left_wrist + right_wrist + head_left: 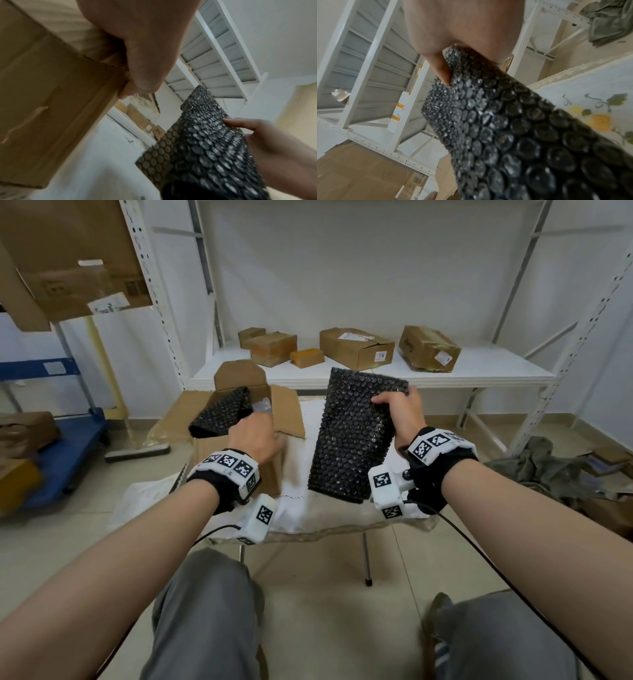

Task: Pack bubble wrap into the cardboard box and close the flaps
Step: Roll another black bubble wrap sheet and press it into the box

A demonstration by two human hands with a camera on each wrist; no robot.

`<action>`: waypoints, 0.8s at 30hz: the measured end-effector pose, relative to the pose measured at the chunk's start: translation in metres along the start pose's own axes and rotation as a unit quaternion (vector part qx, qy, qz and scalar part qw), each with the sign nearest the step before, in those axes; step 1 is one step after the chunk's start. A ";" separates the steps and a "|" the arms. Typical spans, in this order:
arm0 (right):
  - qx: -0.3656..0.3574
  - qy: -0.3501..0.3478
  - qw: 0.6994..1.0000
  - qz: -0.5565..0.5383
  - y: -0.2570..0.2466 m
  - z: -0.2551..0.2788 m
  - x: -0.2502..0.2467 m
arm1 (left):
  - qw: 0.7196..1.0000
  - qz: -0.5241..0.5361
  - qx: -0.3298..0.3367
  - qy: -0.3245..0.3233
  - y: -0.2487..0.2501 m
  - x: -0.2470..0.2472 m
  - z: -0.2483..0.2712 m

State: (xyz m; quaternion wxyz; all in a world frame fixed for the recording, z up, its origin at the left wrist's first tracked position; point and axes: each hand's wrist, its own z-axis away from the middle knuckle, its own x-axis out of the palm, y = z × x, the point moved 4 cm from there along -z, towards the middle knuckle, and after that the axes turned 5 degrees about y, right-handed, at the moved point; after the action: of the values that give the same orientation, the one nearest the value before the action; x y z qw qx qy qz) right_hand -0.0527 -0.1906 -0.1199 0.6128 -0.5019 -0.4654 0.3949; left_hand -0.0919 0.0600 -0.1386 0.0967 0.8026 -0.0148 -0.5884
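An open cardboard box [236, 376] stands on the left of a small cloth-covered table [301, 515]. One black bubble wrap piece [219, 414] lies in its opening, sticking out over the left rim. My left hand [255, 436] is at the box's near right corner. In the left wrist view its thumb and fingers [137, 83] pinch a cardboard edge of the box [51, 108]. My right hand [399, 412] grips a second black bubble wrap sheet [352, 440] by its upper right edge. It holds the sheet upright over the table, right of the box. The right wrist view shows the thumb [441, 73] pressed on this sheet [513, 135].
A white metal shelf [479, 371] behind the table carries several closed cardboard boxes [356, 347]. A blue trolley [68, 450] stands on the floor at left. A grey cloth heap [541, 470] lies at right. A large cardboard sheet [68, 268] hangs at upper left.
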 end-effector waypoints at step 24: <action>-0.110 0.072 0.985 0.114 -0.027 -0.020 -0.084 | 0.975 0.083 0.121 -0.168 0.157 0.017 0.020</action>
State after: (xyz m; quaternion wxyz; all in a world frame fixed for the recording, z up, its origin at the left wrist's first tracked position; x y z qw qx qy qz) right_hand -0.0548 -0.2806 -0.1096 0.5369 -0.6433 -0.4003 0.3711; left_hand -0.0912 -0.0986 -0.1331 0.0436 0.6944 -0.1679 -0.6984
